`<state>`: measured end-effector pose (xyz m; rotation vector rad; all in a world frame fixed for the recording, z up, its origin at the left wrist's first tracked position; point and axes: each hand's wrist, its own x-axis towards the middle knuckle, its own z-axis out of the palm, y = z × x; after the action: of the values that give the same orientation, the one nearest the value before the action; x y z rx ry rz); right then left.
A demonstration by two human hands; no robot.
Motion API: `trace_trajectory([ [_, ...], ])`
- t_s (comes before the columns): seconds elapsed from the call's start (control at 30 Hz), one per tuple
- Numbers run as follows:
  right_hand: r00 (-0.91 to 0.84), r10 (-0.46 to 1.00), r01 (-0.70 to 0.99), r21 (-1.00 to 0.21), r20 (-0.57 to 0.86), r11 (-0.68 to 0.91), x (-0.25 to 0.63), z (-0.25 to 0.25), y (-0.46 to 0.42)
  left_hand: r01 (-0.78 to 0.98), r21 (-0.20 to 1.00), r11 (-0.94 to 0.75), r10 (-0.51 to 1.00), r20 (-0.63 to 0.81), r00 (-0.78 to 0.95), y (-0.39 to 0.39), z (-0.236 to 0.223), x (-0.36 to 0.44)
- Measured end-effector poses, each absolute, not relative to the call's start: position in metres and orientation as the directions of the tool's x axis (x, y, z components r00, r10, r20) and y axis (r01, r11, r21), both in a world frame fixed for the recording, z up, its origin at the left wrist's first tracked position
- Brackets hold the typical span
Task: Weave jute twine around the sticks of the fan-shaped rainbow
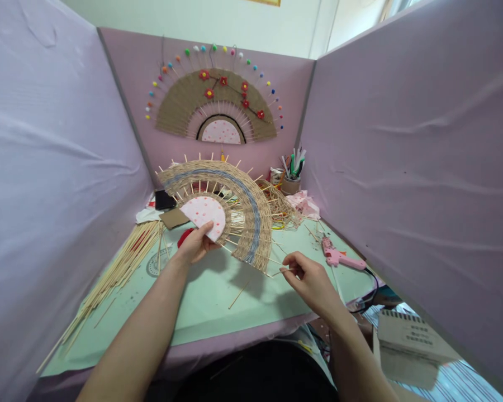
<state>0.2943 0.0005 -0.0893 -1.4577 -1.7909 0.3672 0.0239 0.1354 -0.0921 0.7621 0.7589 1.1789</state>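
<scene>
My left hand (195, 244) grips the pink dotted centre of a woven fan (238, 209) made of twine on wooden sticks, with a blue band through the weave. It holds the fan raised and tilted above the green table mat (201, 301). My right hand (308, 276) pinches the tip of one stick at the fan's lower right edge. A loose stick (240, 294) lies on the mat under the fan.
A bundle of thin sticks (113, 276) lies on the left. A pink glue gun (339, 257) rests at the right with its black cable. A finished fan (217, 106) hangs on the back panel. A pen cup (290, 181), twine and scraps crowd the back. Purple panels enclose the desk.
</scene>
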Motion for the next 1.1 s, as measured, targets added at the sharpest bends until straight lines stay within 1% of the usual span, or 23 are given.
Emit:
trace_trajectory([
  [0.13,-0.181,0.907,0.634,-0.660,0.379,0.402,0.302,-0.082,-0.001,-0.456,0.863,0.216,0.967,-0.125,0.223,0.135,-0.093,0.023],
  [0.2,-0.201,0.902,0.611,-0.671,0.382,0.420,0.302,-0.081,0.000,-0.430,0.872,0.233,0.962,-0.143,0.231,0.134,-0.093,0.024],
  [0.37,-0.113,0.890,0.574,-0.703,0.441,0.421,0.294,-0.090,0.003,-0.432,0.861,0.268,0.951,-0.165,0.261,0.132,-0.092,0.024],
  [0.47,-0.001,0.880,0.513,-0.755,0.475,0.408,0.286,-0.097,0.005,-0.477,0.834,0.277,0.953,-0.175,0.246,0.133,-0.092,0.024],
  [0.57,0.117,0.898,0.371,-0.858,0.423,0.356,0.276,-0.104,0.009,-0.520,0.809,0.275,0.954,-0.164,0.249,0.133,-0.092,0.025],
  [0.63,0.151,0.920,0.237,-0.916,0.363,0.322,0.268,-0.108,0.012,-0.539,0.796,0.275,0.954,-0.157,0.256,0.133,-0.093,0.026],
  [0.7,0.175,0.930,0.122,-0.945,0.322,0.304,0.261,-0.112,0.014,-0.552,0.785,0.281,0.953,-0.157,0.260,0.133,-0.094,0.028],
  [0.83,0.205,0.935,0.009,-0.955,0.290,0.295,0.251,-0.116,0.015,-0.578,0.762,0.291,0.950,-0.161,0.266,0.134,-0.096,0.030],
  [0.93,0.162,0.942,-0.051,-0.951,0.295,0.306,0.250,-0.119,0.013,-0.606,0.739,0.296,0.949,-0.156,0.274,0.134,-0.095,0.030],
  [1.1,0.105,0.947,-0.196,-0.927,0.304,0.319,0.251,-0.125,0.013,-0.628,0.723,0.288,0.954,-0.161,0.252,0.134,-0.092,0.031],
])
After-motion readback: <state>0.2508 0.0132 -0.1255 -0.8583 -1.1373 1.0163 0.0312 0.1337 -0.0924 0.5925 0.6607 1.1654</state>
